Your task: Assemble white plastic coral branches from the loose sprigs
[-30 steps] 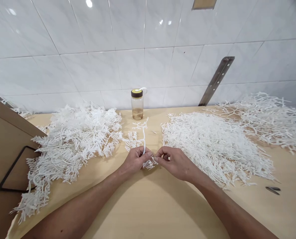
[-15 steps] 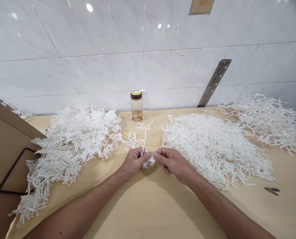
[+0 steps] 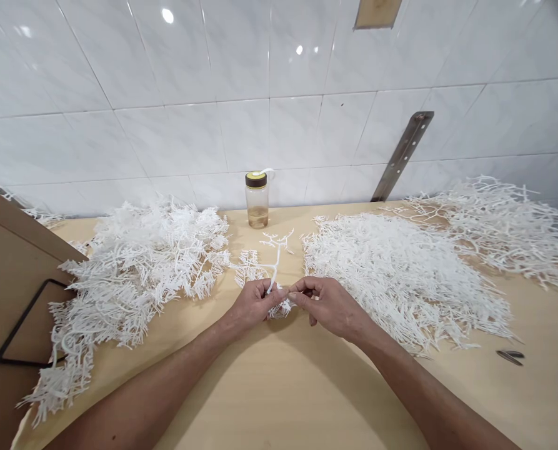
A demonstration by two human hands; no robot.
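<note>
Between finger and thumb, my left hand (image 3: 255,304) grips a white plastic branch (image 3: 277,257) by its stem. Its bare forks point away from me and to the left, and a leafy white tuft (image 3: 281,309) hangs at the near end. My right hand (image 3: 330,306) is closed in a pinch at the tuft's upper edge, its fingertips almost touching my left thumb. Whatever small piece lies in that pinch is too hidden to make out. Beyond the left hand, a feathery white sprig (image 3: 248,267) overlaps the branch's left fork.
Feathery white branches are heaped on the left (image 3: 147,262). To the right lies a pile of loose white sprigs (image 3: 400,275), with bare white branches (image 3: 517,225) behind. A bottle (image 3: 257,203) stands near the tiled wall. Small dark snips (image 3: 510,357) lie at right; a brown box (image 3: 20,300) stands left.
The branch in my left hand has tipped slightly, its far end moving right and nearer. My right fingertips have shifted a little left, closer to my left thumb.
</note>
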